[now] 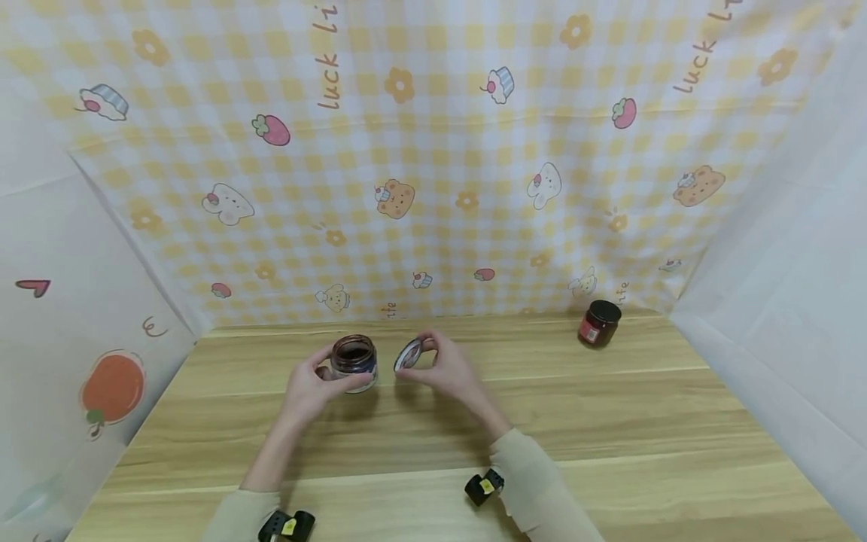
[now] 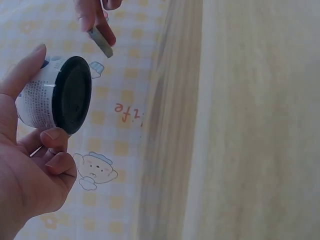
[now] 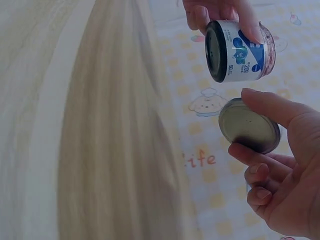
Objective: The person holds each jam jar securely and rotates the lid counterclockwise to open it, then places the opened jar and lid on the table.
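Observation:
My left hand [image 1: 310,390] grips an uncapped glass jar [image 1: 355,354], thumb on one side and fingers on the other. Dark residue coats the inside of its mouth. The jar is lifted off the table, and its dark base [image 2: 74,95] shows in the left wrist view. A white and blue label [image 3: 242,55] wraps its side. Just to the right, my right hand [image 1: 452,370] pinches a round metal lid [image 1: 408,355] by its edge between thumb and fingers. The lid is tilted and apart from the jar.
A second jar [image 1: 599,324], with a black lid and dark red contents, stands at the back right of the wooden table [image 1: 542,399]. Behind the table hangs a yellow checked cloth [image 1: 440,150]. White cloth sheets [image 1: 61,226] flank both sides.

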Available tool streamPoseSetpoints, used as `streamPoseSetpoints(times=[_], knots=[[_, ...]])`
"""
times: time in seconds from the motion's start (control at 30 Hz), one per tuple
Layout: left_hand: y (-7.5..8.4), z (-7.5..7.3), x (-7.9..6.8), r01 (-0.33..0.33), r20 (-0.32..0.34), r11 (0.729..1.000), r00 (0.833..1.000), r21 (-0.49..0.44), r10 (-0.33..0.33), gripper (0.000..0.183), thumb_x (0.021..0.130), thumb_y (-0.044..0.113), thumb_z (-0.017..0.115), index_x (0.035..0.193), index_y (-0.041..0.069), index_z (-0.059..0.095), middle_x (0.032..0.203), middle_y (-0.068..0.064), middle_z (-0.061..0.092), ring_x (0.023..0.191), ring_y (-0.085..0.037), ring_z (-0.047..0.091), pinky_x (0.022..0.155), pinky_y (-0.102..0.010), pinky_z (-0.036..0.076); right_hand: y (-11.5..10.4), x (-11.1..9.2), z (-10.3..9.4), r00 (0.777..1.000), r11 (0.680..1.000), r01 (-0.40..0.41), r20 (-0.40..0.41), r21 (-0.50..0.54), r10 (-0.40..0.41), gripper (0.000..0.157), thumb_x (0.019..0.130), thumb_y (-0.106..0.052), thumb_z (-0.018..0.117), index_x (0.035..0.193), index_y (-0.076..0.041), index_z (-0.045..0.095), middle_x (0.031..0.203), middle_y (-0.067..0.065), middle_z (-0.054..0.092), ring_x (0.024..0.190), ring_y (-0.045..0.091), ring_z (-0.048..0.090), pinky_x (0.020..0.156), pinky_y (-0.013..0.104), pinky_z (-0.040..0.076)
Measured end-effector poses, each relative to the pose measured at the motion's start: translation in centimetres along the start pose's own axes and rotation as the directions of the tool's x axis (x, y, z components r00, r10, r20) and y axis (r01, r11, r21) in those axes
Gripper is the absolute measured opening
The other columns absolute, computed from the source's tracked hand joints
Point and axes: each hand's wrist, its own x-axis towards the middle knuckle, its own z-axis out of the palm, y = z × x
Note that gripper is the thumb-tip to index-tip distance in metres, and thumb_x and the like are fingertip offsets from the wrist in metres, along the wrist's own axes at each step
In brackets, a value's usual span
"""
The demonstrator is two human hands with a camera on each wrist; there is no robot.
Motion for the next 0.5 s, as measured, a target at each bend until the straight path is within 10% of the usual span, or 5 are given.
streamPoseSetpoints(times=[0.33,0.5], knots=[[-0.9,-1.0,0.4,0.088,-0.015,0.995,0.996,0.040,-0.087,0.087,0.071,0.041,0.093,0.144,0.014,0.055,0.061,0.004,0.044,0.056,-0.012,0.040,0.051,-0.028,0.035,0.7,0.8,2.3,1.000,1.000,-0.009,0.020,0.003,0.009,0.066,0.076,-0.031,0.091,0.128,-0.006,0.060,0.117,0.014,0.071,0.114,0.031,0.063,0.095,0.047,0.049],[-1.3,-1.6,0.7,0.108,-0.008,0.993,0.994,0.055,-0.108,0.090,0.073,0.041,0.091,0.147,0.010,0.050,0.079,-0.005,0.061,0.061,-0.012,0.045,0.056,-0.028,0.039,0.6,1.4,3.3,0.999,0.999,-0.046,0.025,0.001,0.046,0.064,0.075,-0.029,0.092,0.127,-0.008,0.060,0.119,0.015,0.070,0.115,0.032,0.063,0.098,0.048,0.048]])
